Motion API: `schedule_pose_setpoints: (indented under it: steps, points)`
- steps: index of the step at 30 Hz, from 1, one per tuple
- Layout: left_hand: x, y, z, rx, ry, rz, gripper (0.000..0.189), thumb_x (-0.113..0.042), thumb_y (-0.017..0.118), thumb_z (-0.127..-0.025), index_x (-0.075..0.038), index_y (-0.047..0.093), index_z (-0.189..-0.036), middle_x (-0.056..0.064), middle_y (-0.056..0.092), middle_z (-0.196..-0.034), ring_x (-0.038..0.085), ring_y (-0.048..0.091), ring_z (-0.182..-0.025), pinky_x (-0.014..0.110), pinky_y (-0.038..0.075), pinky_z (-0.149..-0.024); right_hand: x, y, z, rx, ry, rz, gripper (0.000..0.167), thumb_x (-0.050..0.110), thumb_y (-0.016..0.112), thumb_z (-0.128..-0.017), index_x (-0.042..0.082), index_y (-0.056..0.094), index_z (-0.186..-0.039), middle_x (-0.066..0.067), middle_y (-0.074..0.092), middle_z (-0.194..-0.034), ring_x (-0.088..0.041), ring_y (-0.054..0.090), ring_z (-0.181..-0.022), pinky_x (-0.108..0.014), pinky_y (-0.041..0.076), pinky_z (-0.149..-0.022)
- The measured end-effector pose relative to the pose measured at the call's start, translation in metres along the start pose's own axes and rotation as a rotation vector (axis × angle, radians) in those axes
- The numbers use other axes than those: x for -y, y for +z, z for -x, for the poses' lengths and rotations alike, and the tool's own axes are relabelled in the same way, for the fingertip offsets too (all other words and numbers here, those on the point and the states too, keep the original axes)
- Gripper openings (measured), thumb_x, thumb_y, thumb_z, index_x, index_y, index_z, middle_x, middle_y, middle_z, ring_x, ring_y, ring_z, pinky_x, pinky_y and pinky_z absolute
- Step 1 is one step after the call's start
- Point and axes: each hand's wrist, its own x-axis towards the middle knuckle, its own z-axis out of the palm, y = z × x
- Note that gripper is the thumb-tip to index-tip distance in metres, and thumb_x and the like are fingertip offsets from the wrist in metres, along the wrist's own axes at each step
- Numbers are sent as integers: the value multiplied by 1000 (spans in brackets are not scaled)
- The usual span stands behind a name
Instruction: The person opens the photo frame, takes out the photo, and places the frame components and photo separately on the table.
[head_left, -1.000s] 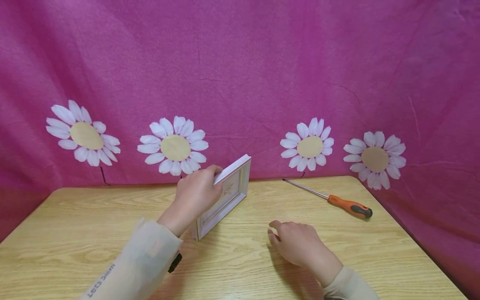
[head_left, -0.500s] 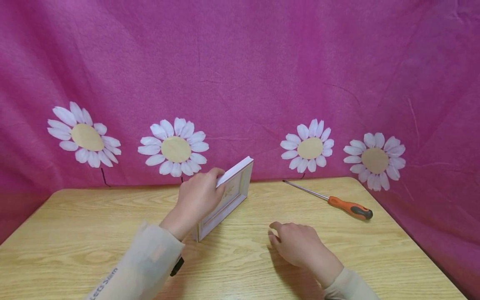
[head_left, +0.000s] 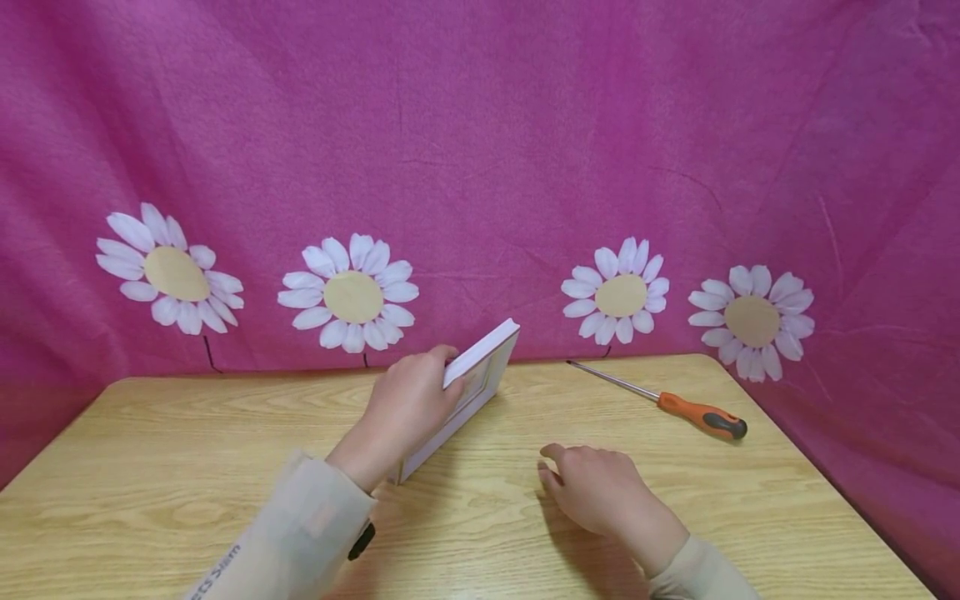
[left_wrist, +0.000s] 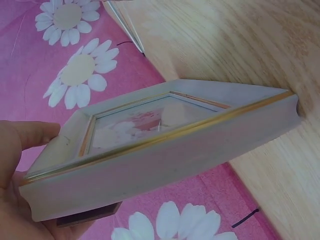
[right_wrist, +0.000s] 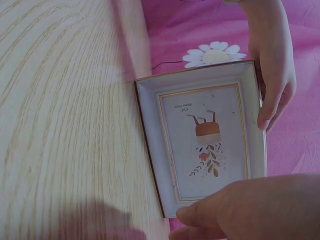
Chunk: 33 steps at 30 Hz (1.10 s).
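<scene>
My left hand (head_left: 412, 408) grips a white picture frame (head_left: 483, 350) by its upper edge, thumb on the front and fingers behind. The frame stands on its lower edge at a lean, slanting across the table. Gold trim lines its border, and a printed plant picture (right_wrist: 207, 132) sits behind the glass in the right wrist view. Pink and white reflections cover the glass in the left wrist view, where a dark flat piece (left_wrist: 90, 214) juts out behind the frame. My right hand (head_left: 596, 483) rests low over the table, fingers loosely bent, holding nothing, apart from the frame.
A screwdriver (head_left: 697, 414) with an orange and black handle lies at the right rear of the wooden table (head_left: 187, 467), its tip near the back edge. Behind hangs a pink cloth (head_left: 480, 150) with white daisies.
The left hand has moved slightly right with the frame, whose top edge tips further over so less of its front shows. The right hand and the screwdriver stay put.
</scene>
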Motion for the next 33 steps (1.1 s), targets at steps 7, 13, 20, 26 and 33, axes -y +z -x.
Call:
schedule_pose_setpoints:
  steps: [7,13,20,26,33]
  points:
    - [-4,1,2,27,12,14,29,-18,68,-92,-6,70,-118,10,73,-99,26,69,-85,44,54,-71,1,-1,0,4,2,0,26,25,61,-97,11,68,-117,-8,72,-101,-29,68,-97,-55,52,-74]
    - [-9,5,6,7,59,25,24,-16,70,-89,-5,72,-110,7,72,-89,22,64,-72,39,52,-64,1,-1,0,5,1,-1,25,24,61,-97,10,68,-117,-8,72,-101,-29,69,-97,-55,53,-73]
    - [-14,11,9,-2,87,13,25,-16,74,-89,-5,72,-111,6,71,-86,20,60,-68,36,51,-61,-1,-2,-1,19,12,1,27,25,61,-97,11,68,-118,-8,72,-102,-29,68,-98,-54,53,-74]
    - [-14,16,12,-19,137,2,23,-14,75,-87,-7,74,-109,4,72,-87,19,62,-71,36,52,-61,-4,-4,-2,27,33,6,27,27,60,-97,13,68,-118,-6,72,-103,-30,68,-98,-54,52,-73]
    - [-14,21,20,-29,234,-54,17,-11,75,-86,-7,74,-103,5,70,-83,22,63,-74,37,52,-59,-6,-4,-2,27,34,7,27,28,59,-98,13,69,-118,-6,72,-102,-30,69,-97,-54,52,-72]
